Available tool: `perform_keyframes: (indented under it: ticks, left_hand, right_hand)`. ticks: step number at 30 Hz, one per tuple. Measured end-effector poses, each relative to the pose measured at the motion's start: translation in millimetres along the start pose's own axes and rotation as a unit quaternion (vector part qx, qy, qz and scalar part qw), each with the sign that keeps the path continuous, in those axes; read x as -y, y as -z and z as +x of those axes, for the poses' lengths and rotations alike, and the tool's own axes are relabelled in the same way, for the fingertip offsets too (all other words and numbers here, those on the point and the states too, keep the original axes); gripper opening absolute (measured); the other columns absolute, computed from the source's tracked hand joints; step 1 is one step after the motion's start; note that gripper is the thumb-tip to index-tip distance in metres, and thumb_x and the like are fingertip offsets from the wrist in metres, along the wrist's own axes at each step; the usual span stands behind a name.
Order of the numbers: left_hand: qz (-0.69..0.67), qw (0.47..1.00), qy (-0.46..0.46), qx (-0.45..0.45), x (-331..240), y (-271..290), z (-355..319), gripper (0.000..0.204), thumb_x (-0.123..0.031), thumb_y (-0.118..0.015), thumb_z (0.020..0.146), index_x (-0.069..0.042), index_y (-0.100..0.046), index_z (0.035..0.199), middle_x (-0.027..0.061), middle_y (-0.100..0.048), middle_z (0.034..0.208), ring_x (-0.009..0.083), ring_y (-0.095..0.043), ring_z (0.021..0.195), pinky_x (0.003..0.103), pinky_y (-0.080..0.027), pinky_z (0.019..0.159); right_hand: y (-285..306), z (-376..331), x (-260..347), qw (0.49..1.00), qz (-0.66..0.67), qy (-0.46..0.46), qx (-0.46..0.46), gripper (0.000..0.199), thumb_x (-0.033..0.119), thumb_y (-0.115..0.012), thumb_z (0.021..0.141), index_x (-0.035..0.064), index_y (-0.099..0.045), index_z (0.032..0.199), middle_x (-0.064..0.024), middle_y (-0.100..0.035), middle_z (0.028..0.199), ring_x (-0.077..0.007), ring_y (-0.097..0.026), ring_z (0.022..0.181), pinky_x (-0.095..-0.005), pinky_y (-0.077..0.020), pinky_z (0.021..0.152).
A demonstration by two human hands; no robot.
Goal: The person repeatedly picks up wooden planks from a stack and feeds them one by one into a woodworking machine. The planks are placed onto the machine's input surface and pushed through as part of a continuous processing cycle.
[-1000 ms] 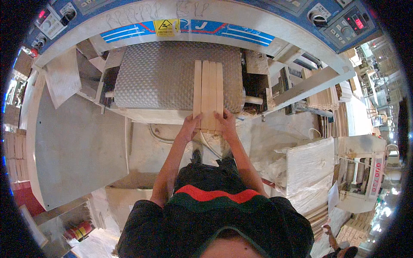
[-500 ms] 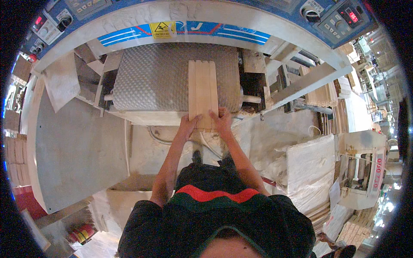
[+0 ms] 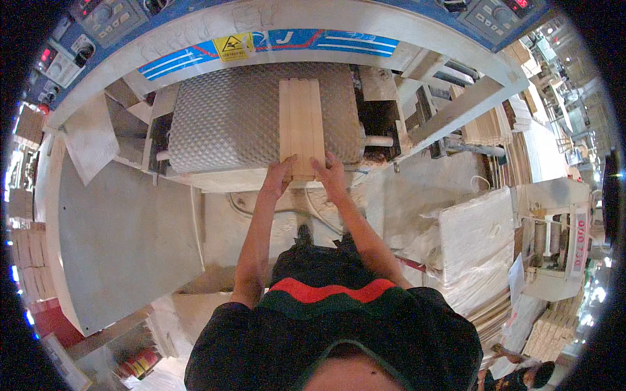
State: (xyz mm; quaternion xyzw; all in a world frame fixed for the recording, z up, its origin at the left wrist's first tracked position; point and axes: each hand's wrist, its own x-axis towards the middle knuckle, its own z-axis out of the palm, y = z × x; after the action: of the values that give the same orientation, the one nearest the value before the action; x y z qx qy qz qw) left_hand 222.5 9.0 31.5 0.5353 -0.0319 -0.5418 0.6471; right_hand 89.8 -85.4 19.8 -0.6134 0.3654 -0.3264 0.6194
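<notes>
a blue-and-white machine [image 3: 427,39] arches over the far side of the textured grey belt [image 3: 228,117]. a broad grey panel [image 3: 130,241] stands to the belt's left, toward its near side; a white-wrapped stack [image 3: 479,234] sits to the belt's right, also nearer. wooden strips [image 3: 302,124] lie side by side right of the belt's middle, their near ends jutting past its near edge. there the left hand [image 3: 279,177] grips the strips' left edge, the right hand [image 3: 332,177] their right. both hands' fingers are closed on the wood, thumbs on top; their hold underneath is hidden.
</notes>
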Motion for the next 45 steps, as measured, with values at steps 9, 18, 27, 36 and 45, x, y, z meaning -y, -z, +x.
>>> perform_keyframes:
  ticks: [9,18,27,36,45]
  left_hand:
    - [-0.125,0.988,-0.038,0.082,23.0,12.2,-2.8,0.041,-0.032,-0.058,0.087,0.0,-0.051,0.113,0.0134,-0.059,0.105,0.0271,-0.059,0.1,0.039,-0.051,0.086]
    - [0.035,0.964,0.113,0.237,176.1,155.5,-43.1,0.07,-0.06,-0.04,0.088,-0.008,-0.039,0.135,0.0137,-0.054,0.123,0.0305,-0.055,0.108,0.044,-0.045,0.092]
    - [0.258,0.915,0.304,0.06,149.7,52.9,-6.5,0.068,-0.059,-0.042,0.088,-0.008,-0.041,0.133,0.0125,-0.055,0.119,0.0284,-0.056,0.104,0.042,-0.046,0.089]
    - [0.356,0.895,0.267,0.023,105.0,-111.3,32.3,0.065,-0.057,-0.043,0.089,-0.008,-0.042,0.132,0.0112,-0.057,0.115,0.0263,-0.057,0.1,0.039,-0.047,0.086]
    - [0.398,0.874,0.278,-0.035,102.3,-247.2,9.5,0.063,-0.056,-0.045,0.089,-0.008,-0.044,0.131,0.01,-0.058,0.111,0.0242,-0.058,0.096,0.037,-0.047,0.083]
  right_hand:
    - [7.7,-10.7,2.8,0.976,0.144,-0.157,0.036,0.042,0.023,-0.065,0.086,-0.003,-0.052,0.117,-0.0071,-0.063,0.088,-0.0131,-0.06,0.067,-0.0282,-0.0519,0.058]
    - [145.4,-53.7,-73.5,0.988,0.001,-0.152,-0.014,0.047,0.035,-0.065,0.083,0.0043,-0.055,0.117,-0.0104,-0.066,0.088,-0.0164,-0.063,0.067,-0.0327,-0.0525,0.059]
    - [375.1,-46.2,-74.6,0.921,-0.092,-0.163,-0.342,0.03,0.023,-0.065,0.083,0.0044,-0.061,0.107,-0.0036,-0.063,0.069,-0.0096,-0.058,0.058,-0.0268,-0.0465,0.052]
    - [577.8,110.5,-44.7,0.894,-0.153,-0.055,-0.418,0.046,0.034,-0.069,0.077,0.0014,-0.058,0.108,-0.0125,-0.065,0.082,-0.0196,-0.061,0.07,-0.0344,-0.0497,0.066]
    - [693.8,251.4,-79.1,0.82,-0.399,-0.077,-0.403,0.103,0.052,-0.079,0.056,0.0048,-0.033,0.135,-0.0258,-0.039,0.127,-0.0434,-0.035,0.118,-0.0518,-0.0327,0.097]
